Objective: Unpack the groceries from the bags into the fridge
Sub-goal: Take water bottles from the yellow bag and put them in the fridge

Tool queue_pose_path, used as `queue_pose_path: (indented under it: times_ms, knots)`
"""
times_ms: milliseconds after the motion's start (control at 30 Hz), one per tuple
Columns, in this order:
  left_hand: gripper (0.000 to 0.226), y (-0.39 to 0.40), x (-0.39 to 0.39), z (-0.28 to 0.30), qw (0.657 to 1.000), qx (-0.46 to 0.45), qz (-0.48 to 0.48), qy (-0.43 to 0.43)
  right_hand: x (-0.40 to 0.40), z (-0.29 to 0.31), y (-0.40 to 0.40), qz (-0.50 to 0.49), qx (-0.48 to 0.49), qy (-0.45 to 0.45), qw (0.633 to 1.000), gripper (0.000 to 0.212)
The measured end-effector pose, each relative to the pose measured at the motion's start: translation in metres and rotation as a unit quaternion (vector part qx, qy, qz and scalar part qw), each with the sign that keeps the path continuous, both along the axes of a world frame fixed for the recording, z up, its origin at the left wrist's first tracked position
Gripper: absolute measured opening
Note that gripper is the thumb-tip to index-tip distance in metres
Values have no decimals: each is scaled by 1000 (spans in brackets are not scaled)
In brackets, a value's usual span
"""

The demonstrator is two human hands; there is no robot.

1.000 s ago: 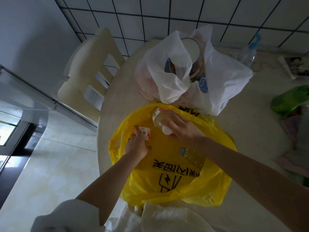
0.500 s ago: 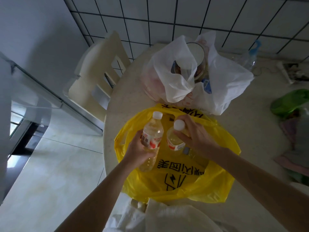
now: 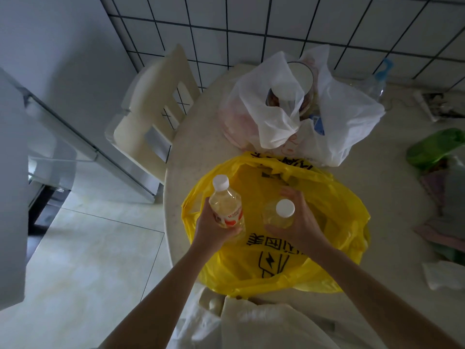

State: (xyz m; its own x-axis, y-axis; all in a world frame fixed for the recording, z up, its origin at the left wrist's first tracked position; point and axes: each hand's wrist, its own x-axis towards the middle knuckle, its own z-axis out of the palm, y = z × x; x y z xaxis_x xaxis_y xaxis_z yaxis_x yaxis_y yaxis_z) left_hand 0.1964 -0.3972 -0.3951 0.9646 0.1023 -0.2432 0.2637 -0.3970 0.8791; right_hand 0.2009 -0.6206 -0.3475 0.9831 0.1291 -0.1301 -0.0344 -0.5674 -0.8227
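An open yellow plastic bag with black print lies on the round table in front of me. My left hand grips a clear bottle of pale yellow drink with a white cap and red-and-white label, held over the bag's left rim. My right hand holds a second white-capped bottle upright above the bag's middle. Behind it sits a white plastic bag with a lidded jar showing in its mouth. The fridge stands at the far left with its door open.
A cream chair stands between the fridge and the table. A clear water bottle with a blue cap stands by the tiled wall. A green bag and cloths lie on the table's right side. White fabric lies at the near edge.
Both hands have lifted their bottles up out of the yellow bag. The left bottle moved left over the rim, and the right bottle turned upright.
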Motion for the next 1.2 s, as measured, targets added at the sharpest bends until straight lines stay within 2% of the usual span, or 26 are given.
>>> queue_pose_path:
  times_ms: [67,133,267,467,667,900,1100,1200]
  knots:
    - [90,2,1,-2,1000,-12,9,0,-3,-2,2,-41,-46,-8,998,98]
    - [89,4,2,-3,1000,-15,19,-3,-9,-4,11,-99,-64,-4,993,93]
    - [87,9,6,-3,999,-26,13,-12,-14,-10,33,-213,-51,-33,975,76]
    - [75,17,9,17,998,-52,-8,-31,-27,7,40,-306,3,-40,951,75]
    - [77,33,-14,51,989,-128,-45,-54,-66,38,50,-312,85,-53,945,72]
    - [76,49,-82,70,987,-131,-43,-77,-123,57,74,-286,138,-34,947,65]
    - [69,65,-166,73,990,-135,10,-30,-184,53,85,-234,164,-37,958,69]
    - [66,71,-218,77,988,-141,60,-33,-221,51,93,-195,179,-40,963,82]
